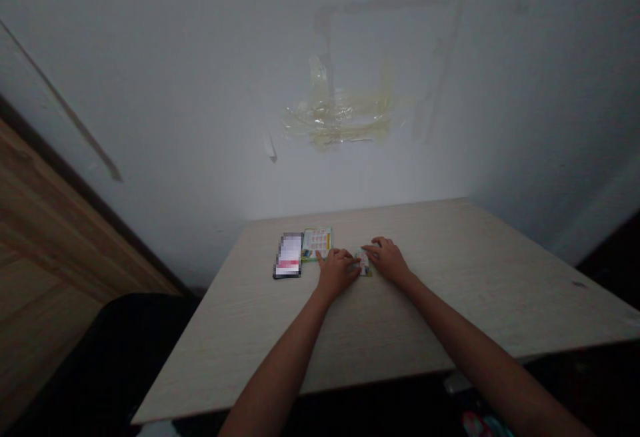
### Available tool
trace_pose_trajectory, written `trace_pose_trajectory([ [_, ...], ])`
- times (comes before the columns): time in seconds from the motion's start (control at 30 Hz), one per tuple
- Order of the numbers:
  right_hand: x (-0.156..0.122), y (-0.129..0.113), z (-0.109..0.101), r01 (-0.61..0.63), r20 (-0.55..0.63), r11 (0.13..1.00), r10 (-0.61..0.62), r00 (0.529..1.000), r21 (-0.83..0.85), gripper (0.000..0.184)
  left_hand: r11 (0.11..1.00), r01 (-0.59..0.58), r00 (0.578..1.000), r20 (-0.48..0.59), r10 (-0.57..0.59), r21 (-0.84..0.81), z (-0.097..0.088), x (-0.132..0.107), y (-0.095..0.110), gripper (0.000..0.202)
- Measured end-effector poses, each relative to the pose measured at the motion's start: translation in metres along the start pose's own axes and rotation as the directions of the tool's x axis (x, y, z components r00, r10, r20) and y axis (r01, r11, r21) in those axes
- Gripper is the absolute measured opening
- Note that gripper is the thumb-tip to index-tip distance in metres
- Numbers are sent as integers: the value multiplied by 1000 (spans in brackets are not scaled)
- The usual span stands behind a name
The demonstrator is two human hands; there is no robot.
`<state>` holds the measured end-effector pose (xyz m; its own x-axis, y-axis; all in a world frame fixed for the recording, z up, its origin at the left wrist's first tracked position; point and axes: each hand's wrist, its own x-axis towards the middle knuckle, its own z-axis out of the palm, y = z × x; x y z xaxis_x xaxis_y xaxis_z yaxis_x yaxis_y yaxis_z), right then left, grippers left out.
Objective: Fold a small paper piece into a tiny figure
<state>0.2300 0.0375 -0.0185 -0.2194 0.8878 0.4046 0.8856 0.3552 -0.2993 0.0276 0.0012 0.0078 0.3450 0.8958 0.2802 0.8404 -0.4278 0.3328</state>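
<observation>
A small printed card or slip of paper (363, 264) lies on the table between my two hands. My left hand (338, 272) rests palm down at its left side, fingertips touching that edge and thumb spread away toward a printed booklet (319, 240). On the card's right side, my right hand (390, 262) reaches in with fingers apart, one fingertip at the upper edge. Both hands look open, resting against the card rather than wrapped round it. Fingers cover parts of the card, and its print is too small to read.
Left of the booklet lies a phone (289, 256) with a lit, blurred screen. The pale wooden table (240, 337) meets a wall (200, 90) marked with old tape (345, 114). A dark object (125, 344) and wooden panelling (30, 224) stand at the left.
</observation>
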Motion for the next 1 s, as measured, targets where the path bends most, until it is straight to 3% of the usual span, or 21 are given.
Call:
trace_pose_trajectory([
  [0.4, -5, 12, 3, 68, -7, 995, -67, 998, 77, 32, 997, 53, 999, -3, -53, 57, -2, -2, 2, 38],
  [0.6, -6, 17, 5, 80, -33, 988, -76, 997, 132, 30, 987, 112, 992, -75, -104, 113, 5, -1, -2, 53],
  [1.0, -9, 16, -2, 124, -47, 976, -117, 992, 181, 29, 986, 124, 991, -61, -118, 115, 8, -1, -5, 50],
])
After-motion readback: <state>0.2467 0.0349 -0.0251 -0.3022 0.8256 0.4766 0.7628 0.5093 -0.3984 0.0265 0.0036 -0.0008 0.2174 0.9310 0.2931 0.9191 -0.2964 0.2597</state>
